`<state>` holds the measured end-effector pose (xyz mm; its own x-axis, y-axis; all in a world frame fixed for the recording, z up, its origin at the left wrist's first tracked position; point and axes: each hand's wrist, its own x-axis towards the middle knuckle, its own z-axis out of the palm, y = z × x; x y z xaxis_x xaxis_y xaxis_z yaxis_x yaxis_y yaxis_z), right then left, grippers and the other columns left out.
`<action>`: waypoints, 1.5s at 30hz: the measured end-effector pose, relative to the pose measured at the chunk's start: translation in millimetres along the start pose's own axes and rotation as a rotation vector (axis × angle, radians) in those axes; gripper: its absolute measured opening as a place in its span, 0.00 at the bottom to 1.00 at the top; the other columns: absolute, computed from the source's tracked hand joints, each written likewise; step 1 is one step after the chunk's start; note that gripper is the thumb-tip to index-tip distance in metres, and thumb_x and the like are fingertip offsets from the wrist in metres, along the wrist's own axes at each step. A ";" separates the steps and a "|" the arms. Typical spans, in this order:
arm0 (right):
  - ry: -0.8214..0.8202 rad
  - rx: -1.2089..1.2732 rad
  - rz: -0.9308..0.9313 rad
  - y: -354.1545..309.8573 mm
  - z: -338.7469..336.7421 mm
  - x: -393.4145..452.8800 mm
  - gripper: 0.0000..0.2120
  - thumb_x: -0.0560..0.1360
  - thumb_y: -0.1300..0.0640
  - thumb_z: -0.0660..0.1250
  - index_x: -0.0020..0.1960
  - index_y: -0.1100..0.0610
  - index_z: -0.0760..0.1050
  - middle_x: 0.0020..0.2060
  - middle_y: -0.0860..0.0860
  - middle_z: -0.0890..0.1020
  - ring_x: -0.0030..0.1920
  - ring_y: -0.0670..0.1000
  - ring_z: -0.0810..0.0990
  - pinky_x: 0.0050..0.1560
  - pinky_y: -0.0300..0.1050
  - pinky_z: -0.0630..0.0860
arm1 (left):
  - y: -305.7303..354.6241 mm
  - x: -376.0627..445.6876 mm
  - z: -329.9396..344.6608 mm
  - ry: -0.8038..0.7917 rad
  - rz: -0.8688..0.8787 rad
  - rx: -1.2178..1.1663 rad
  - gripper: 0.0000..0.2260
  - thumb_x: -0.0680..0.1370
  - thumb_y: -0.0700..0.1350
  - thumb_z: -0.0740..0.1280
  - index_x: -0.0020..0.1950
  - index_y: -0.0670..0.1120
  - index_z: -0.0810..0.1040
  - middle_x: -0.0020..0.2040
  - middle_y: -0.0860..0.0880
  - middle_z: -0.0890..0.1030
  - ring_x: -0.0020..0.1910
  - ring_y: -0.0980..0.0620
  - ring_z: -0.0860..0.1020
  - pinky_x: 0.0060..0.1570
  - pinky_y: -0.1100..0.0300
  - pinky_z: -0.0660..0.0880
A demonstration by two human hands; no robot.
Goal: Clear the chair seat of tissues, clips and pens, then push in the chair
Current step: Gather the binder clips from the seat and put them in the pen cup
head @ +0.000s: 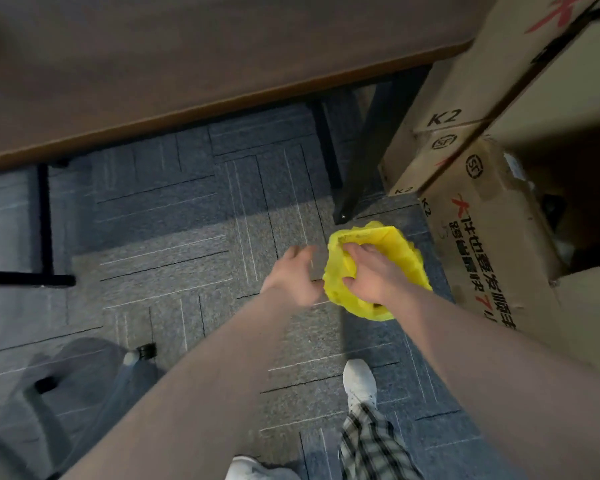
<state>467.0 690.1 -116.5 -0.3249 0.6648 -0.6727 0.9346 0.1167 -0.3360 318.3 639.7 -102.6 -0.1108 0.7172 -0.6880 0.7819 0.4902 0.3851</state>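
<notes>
A small bin lined with a yellow bag (409, 258) stands on the carpet beside the cardboard boxes. My right hand (374, 271) grips its near rim, fingers curled inside the opening and thumb outside. Just left of the bin, my left hand (291, 275) is blurred, fingers apart, with nothing visible in it. The grey chair (84, 368) shows only as a blurred shape at the lower left, with one caster (146, 351) on the floor. No tissues, clips or pens are visible.
The brown table (187, 64) spans the top, its black leg (364, 161) landing just behind the bin. Stacked cardboard boxes (492, 237) wall off the right side. My white shoes (361, 382) stand on the grey carpet tiles.
</notes>
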 end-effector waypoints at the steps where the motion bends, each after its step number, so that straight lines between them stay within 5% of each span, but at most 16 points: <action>1: 0.000 -0.017 -0.024 -19.4 4.3 -1.5 0.31 0.75 0.51 0.67 0.74 0.50 0.59 0.70 0.56 0.68 0.67 0.59 0.71 0.66 0.53 0.72 | -16.7 -10.4 -7.4 0.025 -0.026 0.018 0.34 0.74 0.51 0.65 0.76 0.54 0.53 0.78 0.47 0.53 0.75 0.42 0.58 0.71 0.44 0.62; 9: -0.085 -0.173 -0.269 -183.1 65.3 -28.1 0.35 0.75 0.51 0.64 0.77 0.47 0.51 0.75 0.53 0.61 0.72 0.57 0.65 0.70 0.54 0.67 | -169.1 -106.3 -43.4 0.166 -0.219 0.043 0.32 0.76 0.57 0.61 0.76 0.57 0.49 0.79 0.50 0.46 0.78 0.45 0.46 0.74 0.40 0.50; 20: -0.140 -0.462 -0.594 -377.3 188.3 -98.6 0.37 0.77 0.49 0.62 0.77 0.40 0.41 0.79 0.52 0.50 0.78 0.55 0.52 0.76 0.58 0.56 | -376.2 -270.8 -52.3 0.411 -0.483 -0.051 0.34 0.76 0.59 0.59 0.77 0.58 0.43 0.79 0.52 0.41 0.78 0.48 0.41 0.74 0.39 0.45; 32: -0.262 -0.710 -0.908 -501.4 332.3 -172.3 0.37 0.75 0.52 0.63 0.77 0.42 0.46 0.77 0.54 0.56 0.77 0.54 0.54 0.75 0.59 0.56 | -529.3 -421.1 26.5 0.489 -0.884 -0.254 0.34 0.76 0.59 0.60 0.76 0.58 0.45 0.79 0.51 0.43 0.78 0.46 0.41 0.73 0.37 0.45; 40: -0.259 -0.727 -1.009 -550.0 399.9 -197.5 0.33 0.77 0.51 0.61 0.76 0.42 0.48 0.77 0.53 0.56 0.77 0.56 0.55 0.74 0.58 0.56 | -578.3 -461.5 78.6 0.499 -0.945 -0.390 0.29 0.78 0.55 0.59 0.76 0.58 0.50 0.79 0.49 0.47 0.78 0.45 0.44 0.74 0.41 0.52; 45: -0.161 -0.716 -1.065 -585.2 434.1 -201.7 0.28 0.77 0.49 0.60 0.75 0.44 0.55 0.75 0.55 0.60 0.76 0.57 0.56 0.71 0.56 0.59 | -595.9 -464.9 97.2 0.551 -0.978 -0.448 0.26 0.77 0.55 0.59 0.73 0.59 0.55 0.78 0.48 0.51 0.76 0.43 0.50 0.65 0.38 0.64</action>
<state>-77.2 167.4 -70.3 -0.9199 -0.0889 -0.3819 0.0597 0.9309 -0.3604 -36.5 -33.9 -72.0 -0.8687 0.0085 -0.4953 -0.0484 0.9936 0.1019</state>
